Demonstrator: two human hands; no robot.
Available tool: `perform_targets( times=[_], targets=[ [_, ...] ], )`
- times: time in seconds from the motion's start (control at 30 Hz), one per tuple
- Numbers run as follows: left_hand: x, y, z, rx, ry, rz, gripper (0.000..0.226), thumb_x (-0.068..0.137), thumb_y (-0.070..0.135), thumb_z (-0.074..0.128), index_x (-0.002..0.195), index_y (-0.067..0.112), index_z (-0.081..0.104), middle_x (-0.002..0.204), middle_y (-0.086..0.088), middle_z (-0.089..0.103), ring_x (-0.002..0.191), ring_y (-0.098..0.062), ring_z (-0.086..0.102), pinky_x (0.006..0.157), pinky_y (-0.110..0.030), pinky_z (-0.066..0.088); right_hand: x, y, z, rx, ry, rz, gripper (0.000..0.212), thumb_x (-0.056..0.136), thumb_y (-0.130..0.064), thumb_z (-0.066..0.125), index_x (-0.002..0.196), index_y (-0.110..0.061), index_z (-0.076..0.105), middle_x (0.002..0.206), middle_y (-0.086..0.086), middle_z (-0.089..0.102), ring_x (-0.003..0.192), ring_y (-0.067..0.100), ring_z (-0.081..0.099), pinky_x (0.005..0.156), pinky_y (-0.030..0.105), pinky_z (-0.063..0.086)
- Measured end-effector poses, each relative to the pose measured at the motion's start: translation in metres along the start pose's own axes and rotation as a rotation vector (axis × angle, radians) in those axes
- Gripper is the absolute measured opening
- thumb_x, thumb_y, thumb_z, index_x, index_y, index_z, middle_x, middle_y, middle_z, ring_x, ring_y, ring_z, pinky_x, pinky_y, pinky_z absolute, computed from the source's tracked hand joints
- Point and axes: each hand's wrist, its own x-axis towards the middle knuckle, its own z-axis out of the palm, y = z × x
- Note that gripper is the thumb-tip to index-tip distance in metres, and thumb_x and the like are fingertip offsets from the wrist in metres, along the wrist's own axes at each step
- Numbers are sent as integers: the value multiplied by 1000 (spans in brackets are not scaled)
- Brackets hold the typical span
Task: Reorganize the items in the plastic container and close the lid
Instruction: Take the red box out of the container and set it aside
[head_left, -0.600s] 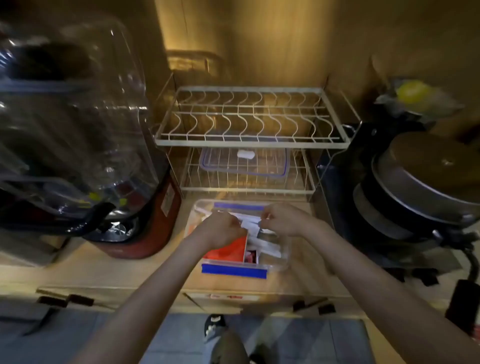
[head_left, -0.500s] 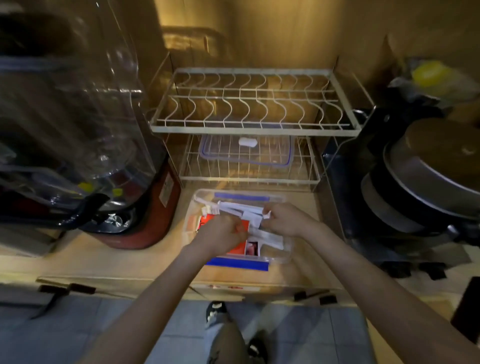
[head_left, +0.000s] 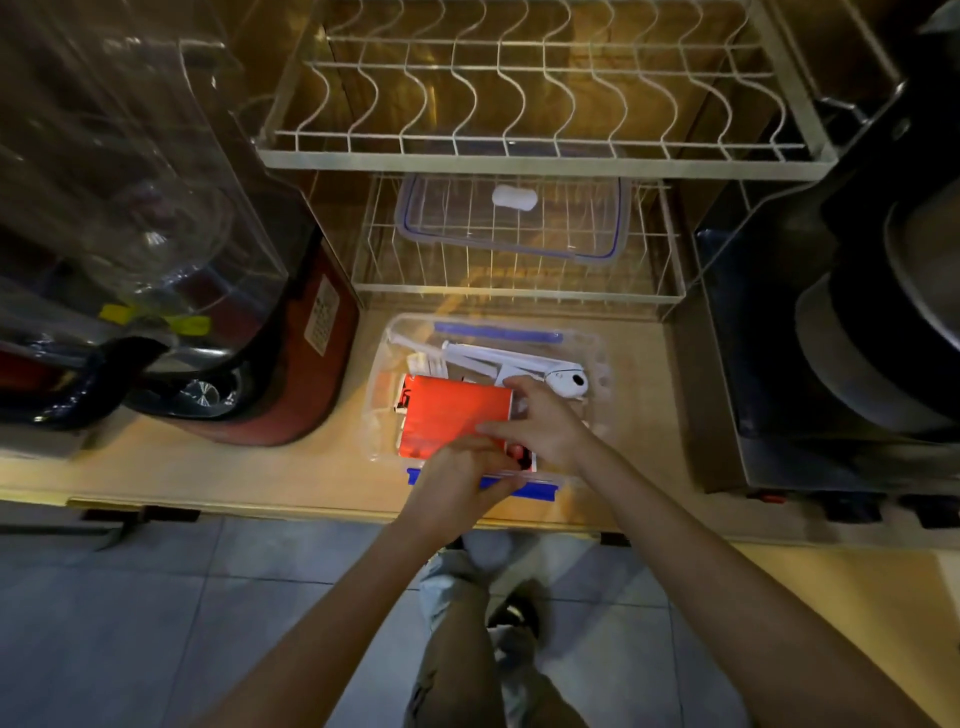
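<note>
A clear plastic container (head_left: 597, 358) with blue latches stands open on the wooden counter. Inside lie a red packet (head_left: 452, 410), white plastic pieces (head_left: 498, 361) and a small round white device (head_left: 569, 383). My right hand (head_left: 540, 426) rests over the red packet's right edge, fingers spread on the contents. My left hand (head_left: 457, 478) is curled at the container's near edge, over the blue front latch (head_left: 535, 488); what it grips is hidden. The container's clear lid (head_left: 514, 218), with a blue seal, lies in the lower tier of the wire rack behind.
A white two-tier wire dish rack (head_left: 519, 156) stands behind the container. A red blender with a clear cover (head_left: 156, 249) sits at the left. Dark stacked pots and a cooker (head_left: 857, 338) stand at the right. The counter's front edge (head_left: 311, 506) runs just below my hands.
The camera has moved closer and tilted down. Both hands have let go of the white pieces, which now lie at the back of the container. Hands shifted toward the container's near side.
</note>
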Motion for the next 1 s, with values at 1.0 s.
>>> perform_targets(
  times=[1.0],
  targets=[
    [28, -10, 8, 337, -263, 74, 82, 67, 78, 14, 83, 15, 64, 75, -9, 67, 74, -21, 62, 55, -27, 37, -86, -3, -94, 272, 957, -79, 58, 70, -25, 77, 121, -23, 50, 101, -14, 53, 83, 0, 54, 71, -1, 38]
  ],
)
